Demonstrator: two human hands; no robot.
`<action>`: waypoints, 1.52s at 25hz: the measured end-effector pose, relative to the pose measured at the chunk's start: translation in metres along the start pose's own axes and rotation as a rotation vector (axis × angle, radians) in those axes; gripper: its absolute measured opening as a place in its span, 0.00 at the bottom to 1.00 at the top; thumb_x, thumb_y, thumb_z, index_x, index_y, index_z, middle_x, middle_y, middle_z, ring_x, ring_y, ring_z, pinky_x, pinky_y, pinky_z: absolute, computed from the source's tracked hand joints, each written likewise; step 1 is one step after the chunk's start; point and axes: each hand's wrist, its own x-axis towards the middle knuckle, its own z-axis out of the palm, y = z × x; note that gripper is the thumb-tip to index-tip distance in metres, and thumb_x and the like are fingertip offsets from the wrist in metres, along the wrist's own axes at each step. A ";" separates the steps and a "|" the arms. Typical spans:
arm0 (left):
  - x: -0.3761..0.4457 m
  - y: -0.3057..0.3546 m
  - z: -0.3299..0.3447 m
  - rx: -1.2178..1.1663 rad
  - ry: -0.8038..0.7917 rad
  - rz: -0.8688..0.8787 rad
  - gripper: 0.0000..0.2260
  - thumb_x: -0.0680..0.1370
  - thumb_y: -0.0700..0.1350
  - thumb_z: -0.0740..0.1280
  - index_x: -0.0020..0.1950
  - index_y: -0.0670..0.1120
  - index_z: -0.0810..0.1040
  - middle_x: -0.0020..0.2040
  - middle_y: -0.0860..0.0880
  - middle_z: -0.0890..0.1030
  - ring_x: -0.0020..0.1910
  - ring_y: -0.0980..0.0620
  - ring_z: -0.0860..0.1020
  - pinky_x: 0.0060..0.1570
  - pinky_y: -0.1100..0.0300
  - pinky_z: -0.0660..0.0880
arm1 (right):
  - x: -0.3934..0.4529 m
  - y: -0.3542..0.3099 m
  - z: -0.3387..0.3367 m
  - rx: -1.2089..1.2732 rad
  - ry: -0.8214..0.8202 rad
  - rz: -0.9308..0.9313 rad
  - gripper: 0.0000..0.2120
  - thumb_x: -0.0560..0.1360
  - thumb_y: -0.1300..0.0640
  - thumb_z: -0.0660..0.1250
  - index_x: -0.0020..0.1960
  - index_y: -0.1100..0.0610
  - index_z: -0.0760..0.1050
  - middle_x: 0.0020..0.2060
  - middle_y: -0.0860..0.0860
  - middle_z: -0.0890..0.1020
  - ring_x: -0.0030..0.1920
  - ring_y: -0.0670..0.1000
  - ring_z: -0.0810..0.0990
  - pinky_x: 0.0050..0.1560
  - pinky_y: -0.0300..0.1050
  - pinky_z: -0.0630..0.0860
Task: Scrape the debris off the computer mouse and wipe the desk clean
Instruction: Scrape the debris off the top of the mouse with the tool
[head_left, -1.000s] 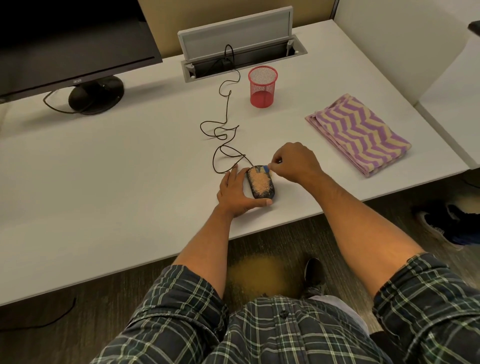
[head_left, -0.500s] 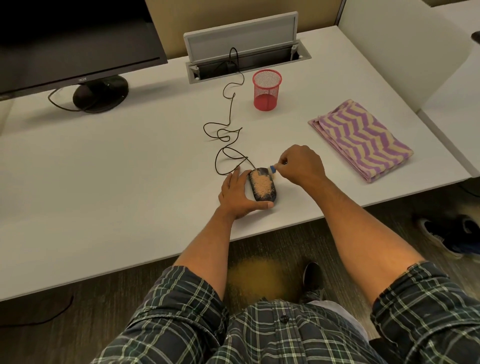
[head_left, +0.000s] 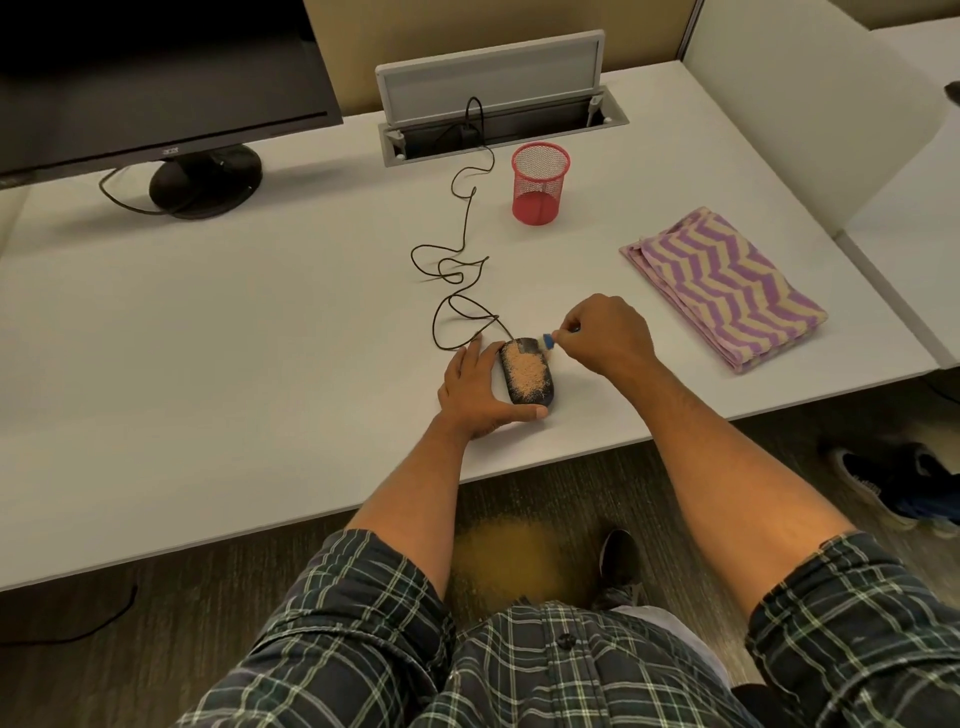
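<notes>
Right now the computer mouse lies near the front edge of the white desk, its dark top covered with tan granular debris. The left hand braces it: fingers lie straight along the mouse's left side and the thumb presses across its near end. The right hand is curled, pinching a small blue-and-white scraper whose tip touches the mouse's far right corner. The mouse's cable loops away across the desk to the open cable hatch. A red mesh cup stands farther back, and a folded purple zigzag cloth lies to the right, well apart from the hands. A monitor stands at far left.
</notes>
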 end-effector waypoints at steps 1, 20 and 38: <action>0.000 0.000 0.000 0.003 0.000 0.001 0.54 0.63 0.69 0.77 0.81 0.60 0.50 0.82 0.56 0.42 0.81 0.50 0.41 0.77 0.42 0.48 | 0.000 0.001 0.000 0.013 -0.008 -0.012 0.09 0.76 0.51 0.71 0.48 0.55 0.86 0.43 0.50 0.86 0.39 0.49 0.80 0.39 0.42 0.75; -0.001 0.001 -0.001 -0.005 0.006 -0.004 0.54 0.62 0.69 0.77 0.81 0.60 0.51 0.82 0.57 0.43 0.81 0.50 0.42 0.77 0.42 0.49 | -0.005 0.006 -0.001 0.051 -0.002 -0.062 0.10 0.76 0.50 0.70 0.50 0.55 0.86 0.45 0.50 0.87 0.41 0.49 0.81 0.42 0.43 0.78; -0.003 0.001 -0.001 -0.012 0.005 -0.001 0.54 0.63 0.69 0.77 0.81 0.59 0.51 0.82 0.56 0.43 0.81 0.51 0.41 0.77 0.42 0.48 | -0.011 -0.002 0.002 -0.008 -0.023 -0.008 0.08 0.75 0.52 0.70 0.46 0.54 0.86 0.41 0.50 0.86 0.39 0.51 0.81 0.38 0.42 0.75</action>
